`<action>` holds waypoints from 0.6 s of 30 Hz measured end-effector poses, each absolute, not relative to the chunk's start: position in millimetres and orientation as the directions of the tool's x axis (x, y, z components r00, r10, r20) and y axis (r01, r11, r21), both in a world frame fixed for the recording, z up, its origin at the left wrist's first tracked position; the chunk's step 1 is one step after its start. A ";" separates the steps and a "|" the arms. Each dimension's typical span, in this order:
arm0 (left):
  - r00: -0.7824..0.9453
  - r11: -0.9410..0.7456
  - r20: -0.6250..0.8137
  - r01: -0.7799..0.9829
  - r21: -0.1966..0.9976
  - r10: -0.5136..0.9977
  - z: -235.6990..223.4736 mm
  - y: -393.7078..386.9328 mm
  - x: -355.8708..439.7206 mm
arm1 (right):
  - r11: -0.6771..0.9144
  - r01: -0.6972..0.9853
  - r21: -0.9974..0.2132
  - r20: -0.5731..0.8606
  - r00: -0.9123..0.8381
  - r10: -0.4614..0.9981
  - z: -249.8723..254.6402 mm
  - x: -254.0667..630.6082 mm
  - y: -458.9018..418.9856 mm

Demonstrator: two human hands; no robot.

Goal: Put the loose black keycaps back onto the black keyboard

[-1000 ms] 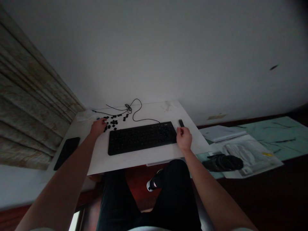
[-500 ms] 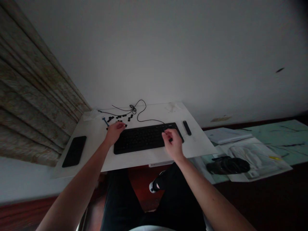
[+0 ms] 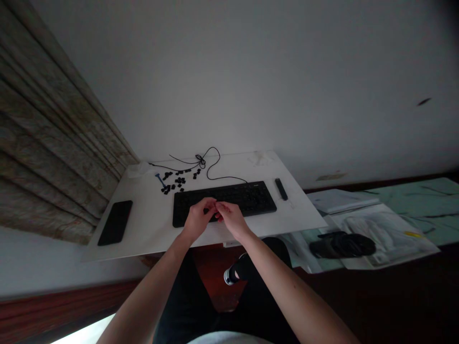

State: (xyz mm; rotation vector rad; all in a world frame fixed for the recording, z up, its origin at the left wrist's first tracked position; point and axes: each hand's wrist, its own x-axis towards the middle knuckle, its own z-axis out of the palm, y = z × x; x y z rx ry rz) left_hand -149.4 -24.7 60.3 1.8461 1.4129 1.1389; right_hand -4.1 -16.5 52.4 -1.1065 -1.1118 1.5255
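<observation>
While the left hand (image 3: 196, 220) and the right hand (image 3: 231, 220) meet above the near edge of a black keyboard (image 3: 247, 196), their fingertips (image 3: 212, 204) come together in a narrow pinch, touching each other. Whether they hold anything small cannot be told (the fingers hide whatever lies between them). Both hands are over the keyboard's near middle, and neither is spread wide.

Beyond its left end, a loose cluster of black keycaps (image 3: 179, 181) lies on the white desktop (image 3: 143, 234), with a slim blue tool (image 3: 160, 179) just beside them. A thin black cable (image 3: 215, 165) runs from the keyboard's far edge, looping into a knot behind the keycaps. To the right of the keyboard, a narrow black stick-shaped object (image 3: 281, 189) lies near the desk's edge, and a black smartphone (image 3: 115, 222) rests face up on the left.

Past the desk's right side, on the floor, are a white notebook (image 3: 340, 200), a clear plastic bag (image 3: 383, 234) and a dark bundle (image 3: 342, 247). Dark trousers (image 3: 186, 306) show below the desk (one foot too).
</observation>
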 end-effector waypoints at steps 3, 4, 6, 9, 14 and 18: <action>0.103 -0.372 0.388 0.579 0.725 0.916 49.5 -26.1 -154.0 | -0.202 -0.191 -0.961 -0.175 -0.148 0.973 50.4 6.9 -17.1; 0.104 -0.385 0.420 0.634 0.670 0.902 45.7 -26.0 -157.7 | -0.204 -0.205 -0.957 -0.181 -0.124 0.976 49.6 11.7 -15.9; 0.101 -0.374 0.469 0.757 0.536 0.877 38.1 -26.2 -167.0 | -0.190 -0.236 -0.953 -0.178 -0.073 0.981 48.5 22.7 -12.4; 0.100 -0.323 0.501 0.867 0.379 0.859 26.6 -28.5 -179.8 | -0.153 -0.293 -0.944 -0.147 -0.042 0.988 48.7 38.0 -7.6; 0.104 -0.296 0.496 0.897 0.327 0.862 13.5 -31.4 -185.9 | -0.138 -0.335 -0.932 -0.135 -0.030 0.990 52.4 47.3 -7.3; 0.103 -0.294 0.504 0.902 0.317 0.858 10.5 -29.0 -186.0 | -0.153 -0.352 -0.923 -0.147 -0.043 0.988 55.8 46.9 -10.9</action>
